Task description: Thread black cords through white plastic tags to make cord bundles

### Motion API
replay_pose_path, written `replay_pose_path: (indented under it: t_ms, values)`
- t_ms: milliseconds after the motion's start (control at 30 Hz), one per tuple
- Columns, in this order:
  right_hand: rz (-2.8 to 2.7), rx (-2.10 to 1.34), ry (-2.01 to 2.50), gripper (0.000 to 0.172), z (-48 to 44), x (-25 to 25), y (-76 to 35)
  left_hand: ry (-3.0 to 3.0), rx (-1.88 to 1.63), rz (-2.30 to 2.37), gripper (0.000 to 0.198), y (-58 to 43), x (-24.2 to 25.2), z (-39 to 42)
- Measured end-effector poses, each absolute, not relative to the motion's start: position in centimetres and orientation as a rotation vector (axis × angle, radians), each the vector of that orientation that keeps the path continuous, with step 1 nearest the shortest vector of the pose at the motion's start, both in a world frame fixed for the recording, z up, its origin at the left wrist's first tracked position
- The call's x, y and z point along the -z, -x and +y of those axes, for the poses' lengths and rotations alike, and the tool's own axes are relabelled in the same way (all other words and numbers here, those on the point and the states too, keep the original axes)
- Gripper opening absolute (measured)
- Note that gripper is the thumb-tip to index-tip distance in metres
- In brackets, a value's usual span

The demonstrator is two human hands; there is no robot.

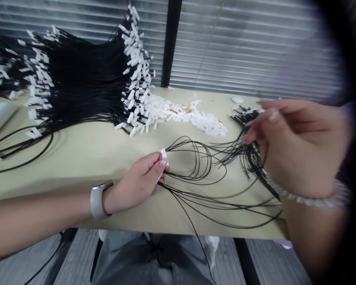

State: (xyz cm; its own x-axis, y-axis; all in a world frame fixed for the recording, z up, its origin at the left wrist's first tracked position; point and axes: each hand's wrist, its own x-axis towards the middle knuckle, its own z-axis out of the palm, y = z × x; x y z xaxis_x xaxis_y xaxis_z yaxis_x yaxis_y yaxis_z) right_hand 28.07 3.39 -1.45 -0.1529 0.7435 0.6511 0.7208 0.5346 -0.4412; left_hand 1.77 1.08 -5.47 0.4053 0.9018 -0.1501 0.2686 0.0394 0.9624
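The left hand grips a group of thin black wires above the table, with white tags showing at the thumb and fingertips. The wires run right in open loops (one strand hangs over the front edge). The right hand is raised over the right side, fingers bent toward the thumb; blur prevents telling whether a strand is pinched there.

Completed portion, as judged from the layout: the large stack at the rear left has white tags along both ends, and a few tagged cables lie in front of it.

Remaining portion, also a judgement: the loose bundle near the right hand shows dark ends without visible tags, and a pile of loose tags lies beside the stack. The work appears well advanced but unfinished (no count is possible).
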Motion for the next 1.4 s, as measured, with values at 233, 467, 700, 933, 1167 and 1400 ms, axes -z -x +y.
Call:
replay_pose_path:
  t_ms: [233,467,700,933,1167,1400]
  values:
    - [-2.288,-0.174,1.019,0.012,0.0,1.6,-22.3,-1.573,-0.673,1.016,0.032,-1.6,5.5,1.1]
    - [-2.358,-0.005,0.977,0.014,0.4,3.3,-22.1,-1.598,-0.635,0.982,0.033,-1.6,5.4,1.1]
    - [-2.371,0.196,0.949,0.014,0.3,3.4,-21.9,-1.611,-0.611,0.995,0.033,-1.7,5.2,1.1]
    - [-2.386,0.298,0.895,0.011,0.3,3.7,-22.1,-1.605,-0.594,0.998,0.032,-1.7,5.3,1.1]
    - [-2.483,0.414,0.724,0.01,0.3,3.9,-22.2,-1.62,-0.589,0.927,0.031,-1.7,5.7,1.2]
    - [-2.54,0.427,0.728,0.013,0.4,3.5,-21.7,-1.631,-0.57,0.918,0.03,-1.7,5.7,1.1]
